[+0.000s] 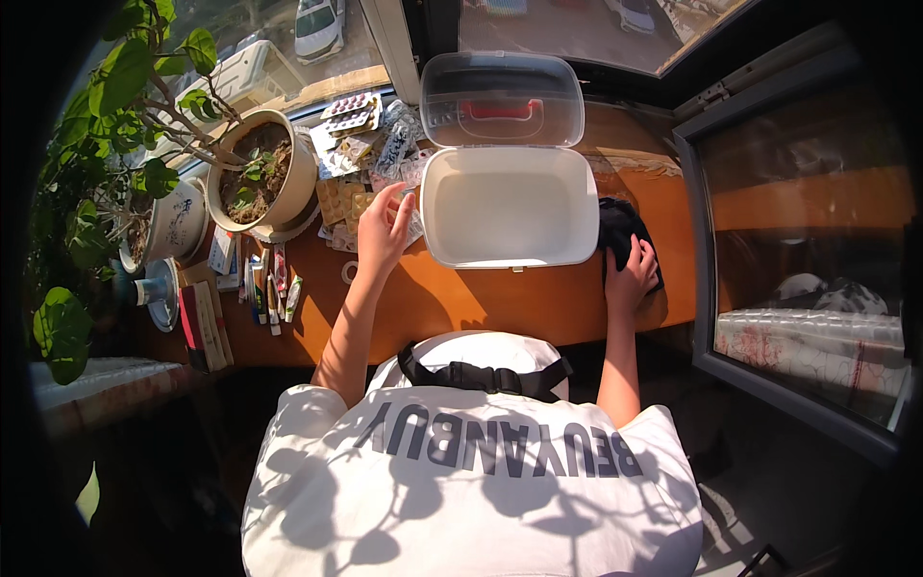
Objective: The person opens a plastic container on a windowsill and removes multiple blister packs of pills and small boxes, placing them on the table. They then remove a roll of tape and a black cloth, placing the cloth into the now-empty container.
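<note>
Directly before me stands a white plastic box (pixel 510 208), its inside bare. Its clear hinged lid (pixel 502 79) with a red handle is tipped back towards the window. My left hand (pixel 386 223) is raised with fingers apart beside the box's left wall, near a heap of blister packs (pixel 339 202). Nothing shows in that hand. On the right of the box, my right hand (pixel 632 272) rests on a bunched black cloth (pixel 618 223), fingers bent over it; whether it grips the cloth I cannot tell.
Potted plants (pixel 285 180) stand at the left by the window. Several tubes (pixel 274 288), small boxes (pixel 223 252) and books (pixel 207 324) lie near them on the wooden table (pixel 425 303). A white ring (pixel 350 272) lies left of my forearm. An open window sash (pixel 707 252) juts in at the right.
</note>
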Available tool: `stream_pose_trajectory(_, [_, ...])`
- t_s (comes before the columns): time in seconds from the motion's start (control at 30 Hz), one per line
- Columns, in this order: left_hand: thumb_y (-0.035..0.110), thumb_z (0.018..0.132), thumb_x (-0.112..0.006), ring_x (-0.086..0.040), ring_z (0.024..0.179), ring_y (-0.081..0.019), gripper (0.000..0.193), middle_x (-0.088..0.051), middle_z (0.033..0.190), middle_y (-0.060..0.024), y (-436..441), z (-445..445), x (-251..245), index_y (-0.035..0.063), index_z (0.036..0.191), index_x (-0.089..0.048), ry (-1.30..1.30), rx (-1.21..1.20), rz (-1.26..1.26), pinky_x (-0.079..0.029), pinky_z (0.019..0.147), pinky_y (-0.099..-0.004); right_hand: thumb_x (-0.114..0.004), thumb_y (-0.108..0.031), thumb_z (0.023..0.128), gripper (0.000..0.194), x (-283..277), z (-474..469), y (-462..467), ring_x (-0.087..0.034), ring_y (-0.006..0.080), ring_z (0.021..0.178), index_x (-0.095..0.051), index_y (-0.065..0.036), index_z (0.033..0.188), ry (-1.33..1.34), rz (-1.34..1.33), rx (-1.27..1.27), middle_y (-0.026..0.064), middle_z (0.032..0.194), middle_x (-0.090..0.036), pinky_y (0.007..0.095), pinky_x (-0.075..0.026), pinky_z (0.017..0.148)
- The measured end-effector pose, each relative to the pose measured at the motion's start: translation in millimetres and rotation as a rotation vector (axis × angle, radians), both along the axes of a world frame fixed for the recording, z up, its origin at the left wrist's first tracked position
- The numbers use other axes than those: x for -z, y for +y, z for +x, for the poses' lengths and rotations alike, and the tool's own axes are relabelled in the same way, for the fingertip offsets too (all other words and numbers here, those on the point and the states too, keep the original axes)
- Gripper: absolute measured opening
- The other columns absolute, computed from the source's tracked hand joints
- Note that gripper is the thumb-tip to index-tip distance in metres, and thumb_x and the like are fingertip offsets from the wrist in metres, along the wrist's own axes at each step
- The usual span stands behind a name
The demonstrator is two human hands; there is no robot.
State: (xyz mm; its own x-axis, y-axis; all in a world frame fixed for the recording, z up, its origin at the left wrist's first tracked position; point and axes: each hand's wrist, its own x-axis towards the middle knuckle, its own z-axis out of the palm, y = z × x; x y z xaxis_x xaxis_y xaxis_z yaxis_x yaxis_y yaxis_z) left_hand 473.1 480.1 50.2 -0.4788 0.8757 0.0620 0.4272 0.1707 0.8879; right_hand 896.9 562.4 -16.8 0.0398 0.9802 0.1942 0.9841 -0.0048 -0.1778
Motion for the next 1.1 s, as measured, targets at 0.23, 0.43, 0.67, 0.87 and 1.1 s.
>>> stream_pose_trajectory(0.23, [0.016, 0.092, -0.065, -0.059, 0.059, -0.0223, 0.026, -0.060, 0.068, -0.0104, 31.5, 17.7, 11.2, 0.0027, 0.114, -0.064, 0.065, 0.159, -0.109, -0.048, 0.060, -0.0344, -0.063, -0.040, 0.097, 0.045, -6.8, 46.7, 33.9, -0.065, 0.0306, 0.099, -0.064, -0.001, 0.120, 0.650, -0.188, 0.371, 0.0176, 0.110, -0.065, 0.0426, -0.053, 0.084])
stream_pose_trajectory(0.43, [0.015, 0.088, -0.067, -0.065, 0.063, -0.0288, 0.030, -0.063, 0.068, -0.0118, 20.0, 63.1, -2.4, 0.0019, 0.111, -0.053, 0.008, 0.247, -0.239, -0.051, 0.061, -0.0389, -0.057, -0.047, 0.097, 0.063, -115.0, 11.0, 18.8, -0.063, 0.0278, 0.115, -0.051, -0.001, 0.139, 1.829, -0.020, 0.351, 0.0133, 0.136, -0.058, 0.0433, -0.054, 0.098])
stream_pose_trajectory(0.67, [0.037, 0.100, -0.057, -0.067, 0.067, -0.0346, 0.039, -0.066, 0.069, -0.0141, 35.9, 68.0, -0.7, 0.0039, 0.120, -0.056, 0.021, 0.226, -0.278, -0.051, 0.063, -0.0436, -0.070, -0.031, 0.092, 0.035, -150.2, -93.4, 42.1, -0.069, 0.0279, 0.076, -0.056, -0.002, 0.106, 0.605, -0.101, -0.345, 0.0145, 0.082, -0.068, 0.0372, -0.056, 0.072])
stream_pose_trajectory(0.87, [0.026, 0.100, -0.048, -0.065, 0.081, -0.0454, 0.026, -0.067, 0.079, -0.0235, 44.7, 74.9, 9.5, 0.0027, 0.101, -0.060, 0.146, 0.212, -0.305, -0.050, 0.073, -0.0545, -0.074, -0.024, 0.086, 0.043, -70.4, -180.8, 56.0, -0.070, 0.0365, 0.087, -0.050, -0.002, 0.114, 0.011, -0.480, -0.562, 0.0197, 0.097, -0.068, 0.0449, -0.057, 0.071])
stream_pose_trajectory(1.1, [0.025, 0.099, -0.050, -0.065, 0.076, -0.0453, 0.028, -0.066, 0.076, -0.0231, 40.3, 72.8, 6.7, 0.0007, 0.092, -0.062, 0.183, 0.180, -0.275, -0.051, 0.069, -0.0525, -0.067, -0.009, 0.088, 0.051, -57.6, -179.1, 39.9, -0.067, 0.0364, 0.097, -0.054, -0.008, 0.137, 0.059, -0.495, -0.858, 0.0191, 0.115, -0.062, 0.0442, -0.058, 0.082])
